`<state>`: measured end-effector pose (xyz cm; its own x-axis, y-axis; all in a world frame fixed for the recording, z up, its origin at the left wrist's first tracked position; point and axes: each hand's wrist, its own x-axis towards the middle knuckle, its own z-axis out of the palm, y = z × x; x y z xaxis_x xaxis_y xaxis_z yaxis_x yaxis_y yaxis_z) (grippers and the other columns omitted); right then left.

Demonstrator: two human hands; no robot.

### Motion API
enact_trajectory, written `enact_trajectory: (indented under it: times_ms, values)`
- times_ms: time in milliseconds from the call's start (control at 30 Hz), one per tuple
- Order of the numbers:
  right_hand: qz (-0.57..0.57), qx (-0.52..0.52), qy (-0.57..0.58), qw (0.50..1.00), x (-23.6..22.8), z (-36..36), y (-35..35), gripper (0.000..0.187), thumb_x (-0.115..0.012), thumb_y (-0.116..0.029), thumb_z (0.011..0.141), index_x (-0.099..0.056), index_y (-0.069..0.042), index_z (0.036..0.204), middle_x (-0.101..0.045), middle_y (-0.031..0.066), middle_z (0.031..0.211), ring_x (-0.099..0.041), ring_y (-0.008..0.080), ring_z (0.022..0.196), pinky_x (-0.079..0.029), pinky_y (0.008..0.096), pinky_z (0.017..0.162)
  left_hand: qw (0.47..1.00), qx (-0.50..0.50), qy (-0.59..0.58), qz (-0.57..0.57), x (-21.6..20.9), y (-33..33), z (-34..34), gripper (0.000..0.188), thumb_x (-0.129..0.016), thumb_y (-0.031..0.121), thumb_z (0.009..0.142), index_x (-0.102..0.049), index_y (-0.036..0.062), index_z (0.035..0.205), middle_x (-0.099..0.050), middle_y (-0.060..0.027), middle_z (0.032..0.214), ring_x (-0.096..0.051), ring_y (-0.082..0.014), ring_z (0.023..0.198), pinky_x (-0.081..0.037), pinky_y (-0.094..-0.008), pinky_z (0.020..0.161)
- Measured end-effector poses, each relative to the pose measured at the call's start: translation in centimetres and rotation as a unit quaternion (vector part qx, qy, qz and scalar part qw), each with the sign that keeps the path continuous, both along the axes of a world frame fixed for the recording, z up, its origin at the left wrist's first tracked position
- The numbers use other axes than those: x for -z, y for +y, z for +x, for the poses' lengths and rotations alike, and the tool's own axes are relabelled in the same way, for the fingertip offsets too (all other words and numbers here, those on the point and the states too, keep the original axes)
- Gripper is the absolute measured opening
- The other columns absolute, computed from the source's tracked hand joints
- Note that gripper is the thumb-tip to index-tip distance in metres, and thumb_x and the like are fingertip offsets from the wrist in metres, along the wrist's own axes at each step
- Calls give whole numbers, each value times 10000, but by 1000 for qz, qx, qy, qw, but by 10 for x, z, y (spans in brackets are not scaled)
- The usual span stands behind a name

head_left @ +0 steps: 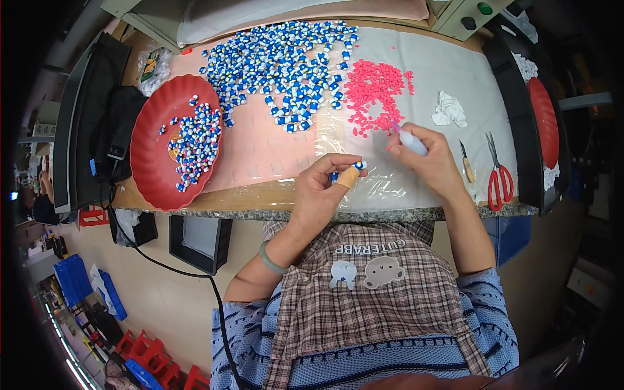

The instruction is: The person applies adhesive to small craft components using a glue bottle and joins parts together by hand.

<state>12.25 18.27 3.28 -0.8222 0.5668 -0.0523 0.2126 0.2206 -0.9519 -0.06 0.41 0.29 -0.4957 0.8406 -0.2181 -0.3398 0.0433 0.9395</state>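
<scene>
Between the fingertips of my left hand [320, 188] is a small blue-and-white piece [358, 166]; another blue bit shows beside it, by the palm. A tan covering wraps the left thumb. My right hand [430, 162] grips a small whitish squeeze bottle [414, 143], its purple tip pointing up and left at the near edge of the small pink pieces [375, 83]. A pink speck shows by the right fingertips; whether they pinch it I cannot tell. Beyond my left hand spreads a heap of blue-and-white pieces [276, 62].
At the left, a red scalloped dish [148, 153] holds blue-and-white pieces with pink spots. Crumpled white tissue [450, 108], a wooden-handled pointed tool [467, 166] and red-handled scissors [500, 185] lie at the right. A black bin [201, 244] sits below the table edge.
</scene>
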Motion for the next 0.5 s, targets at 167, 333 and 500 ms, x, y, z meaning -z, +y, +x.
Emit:
enact_trajectory:
  times_ms: [167, 333, 500]
  values:
    - [-259, 13, -9, 966, -4, 2, -32, 83, -692, -43, 835, -662, -34, 913, -582, -44, 742, -452, 4, 585, -343, 172, 510, 998, -24, 50, 11, 6, -1, 7, 198, -605, 1, 909, -641, -9, 1103, -679, -54, 997, -607, -74, 875, -477, -193, 750]
    - [-245, 30, 18, 969, 5, 0, -44, 83, -702, -46, 829, -666, -31, 902, -589, -36, 730, -452, 12, 570, -339, 172, 505, 996, -53, 63, 34, 9, -1, 10, 204, -648, 26, 889, -669, 11, 1091, -675, -15, 971, -566, -41, 809, -465, -185, 693]
    - [-243, 47, 23, 969, 8, -1, -47, 71, -696, -44, 834, -666, -35, 898, -586, -37, 712, -445, 13, 560, -322, 172, 497, 997, -21, 73, 16, 10, -4, 8, 249, -610, -9, 912, -613, -30, 1160, -653, -69, 1095, -595, -82, 954, -484, -204, 823]
